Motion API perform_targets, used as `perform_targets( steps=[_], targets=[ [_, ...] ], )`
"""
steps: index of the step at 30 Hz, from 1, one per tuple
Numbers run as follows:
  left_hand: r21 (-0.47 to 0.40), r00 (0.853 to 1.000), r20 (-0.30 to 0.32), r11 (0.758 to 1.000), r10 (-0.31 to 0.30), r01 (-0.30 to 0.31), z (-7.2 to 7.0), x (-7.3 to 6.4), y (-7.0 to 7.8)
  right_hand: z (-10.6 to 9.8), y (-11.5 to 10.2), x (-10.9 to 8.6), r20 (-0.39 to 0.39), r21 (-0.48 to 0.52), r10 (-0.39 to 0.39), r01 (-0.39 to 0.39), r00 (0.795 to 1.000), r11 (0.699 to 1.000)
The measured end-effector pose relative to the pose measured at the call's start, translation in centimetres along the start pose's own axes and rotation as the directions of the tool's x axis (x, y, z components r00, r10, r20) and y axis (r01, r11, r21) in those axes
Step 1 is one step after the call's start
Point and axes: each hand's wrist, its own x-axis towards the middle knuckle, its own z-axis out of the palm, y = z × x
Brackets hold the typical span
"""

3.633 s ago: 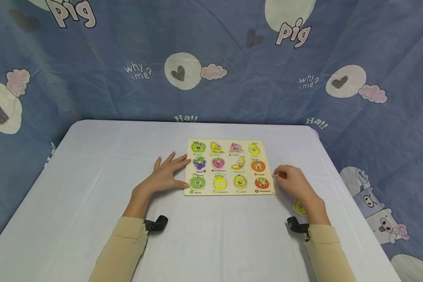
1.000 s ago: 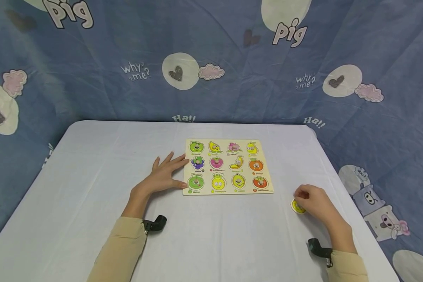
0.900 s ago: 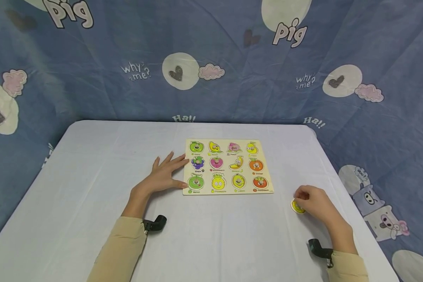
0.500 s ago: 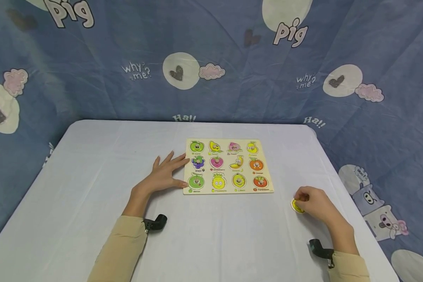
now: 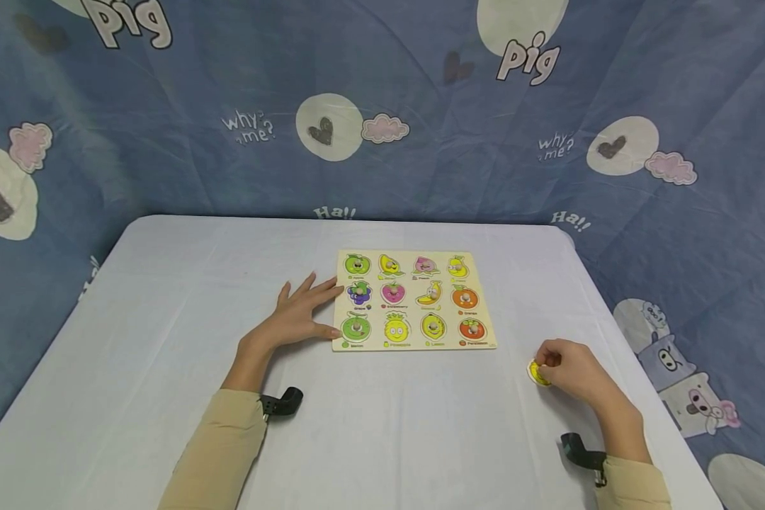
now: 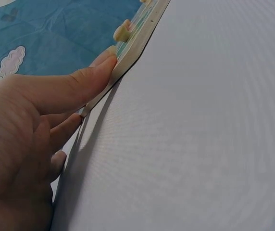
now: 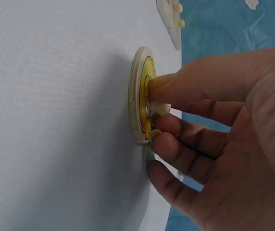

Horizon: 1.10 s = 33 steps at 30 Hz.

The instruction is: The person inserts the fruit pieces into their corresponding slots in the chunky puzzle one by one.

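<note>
The cream wooden fruit puzzle board (image 5: 414, 346) lies on the white table. My left hand (image 5: 298, 317) is spread at its left edge, thumb at the near corner and fingertips farther up. In the left wrist view the thumb (image 6: 87, 82) presses on the board's edge. Right of the board, my right hand (image 5: 570, 368) holds a round yellow puzzle piece (image 5: 535, 373), apparently a lemon. In the right wrist view the thumb (image 7: 161, 84) is on the piece's printed face beside its knob (image 7: 160, 108), with curled fingers opposite. The piece's contact with the table is unclear.
A white cloth covers the table (image 5: 382, 425). Behind it hangs a blue printed curtain (image 5: 446, 170), which also falls along the right side. Small knobs stand up from the board, such as a pale knob (image 6: 121, 33) in the left wrist view.
From beside the board's right edge, my right hand has moved right and nearer to the yellow piece and now holds it. Over the last second it hardly shifts. The left hand stays put.
</note>
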Motion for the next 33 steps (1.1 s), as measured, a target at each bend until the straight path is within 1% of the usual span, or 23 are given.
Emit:
perform_targets(
  steps=[16, 21, 27, 33],
  targets=[
    [0.002, 1.0, 0.003, 1.0, 0.0, 0.0, 0.2, 0.0, -0.27, 0.19, -0.42, -0.47, -0.035, -0.004, 0.015, -0.015, 0.999, 1.0],
    [0.005, 1.0, 0.002, 1.0, 0.003, -0.003, 0.2, -0.01, -0.41, 0.11, -0.44, -0.39, -0.041, -0.008, 0.01, -0.011, 0.999, 1.0],
    [-0.004, 1.0, 0.003, 1.0, 0.001, -0.001, 0.1, 0.07, -0.2, 0.04, -0.5, -0.08, -0.046, -0.015, 0.008, -0.008, 0.999, 1.0],
    [-0.002, 1.0, 0.0, 1.0, 0.005, -0.005, 0.0, 0.01, -0.01, 0.08, -0.74, 0.3, -0.042, -0.002, 0.021, -0.021, 0.999, 1.0]
  ],
)
